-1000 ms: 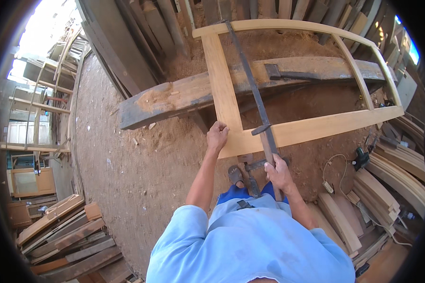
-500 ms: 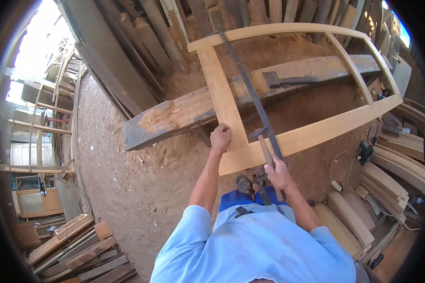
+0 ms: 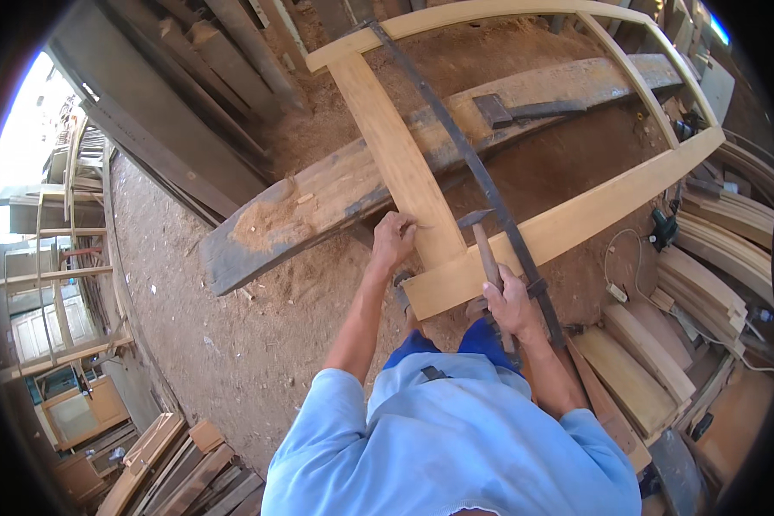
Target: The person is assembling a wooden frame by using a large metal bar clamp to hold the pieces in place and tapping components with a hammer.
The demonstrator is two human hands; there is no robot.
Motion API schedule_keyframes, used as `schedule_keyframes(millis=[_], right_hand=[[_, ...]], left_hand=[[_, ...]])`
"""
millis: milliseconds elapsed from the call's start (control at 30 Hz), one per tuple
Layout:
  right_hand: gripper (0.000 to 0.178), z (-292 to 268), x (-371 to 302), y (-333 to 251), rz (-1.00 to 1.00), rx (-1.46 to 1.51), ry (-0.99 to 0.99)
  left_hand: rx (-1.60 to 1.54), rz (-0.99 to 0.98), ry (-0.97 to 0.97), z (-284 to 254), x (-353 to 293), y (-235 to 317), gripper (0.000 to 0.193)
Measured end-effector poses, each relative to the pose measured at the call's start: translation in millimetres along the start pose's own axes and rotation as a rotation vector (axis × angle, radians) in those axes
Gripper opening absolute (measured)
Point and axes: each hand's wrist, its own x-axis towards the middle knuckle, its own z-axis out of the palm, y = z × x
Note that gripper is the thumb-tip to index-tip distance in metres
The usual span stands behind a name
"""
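One hammer (image 3: 487, 251), curved wooden frame (image 3: 602, 205)

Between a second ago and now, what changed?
The hammer in the right hand moved left, from in front of the clamp toward the board at the left end of the wooden frame. The left hand shifted slightly farther up that board's edge. The view shifted too. Nothing was visibly taken or let go: the hammer stays gripped, and the clamp still crosses the frame above the beam.
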Motion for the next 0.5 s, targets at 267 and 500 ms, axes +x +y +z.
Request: schedule_keyframes(millis=[267, 500], right_hand=[[0.042, 56.6, -1.4, -2.4, 0.012, 0.055, 0.153], [0.059, 67.1, 7.4, 0.6, -0.27, -0.259, 0.294]], left_hand=[[0.048, 0.308, -0.147, -8.2, 7.4, -4.6, 0.012], [0.124, 0.248, -0.198, -10.3, 16.1, 0.4, 0.012]])
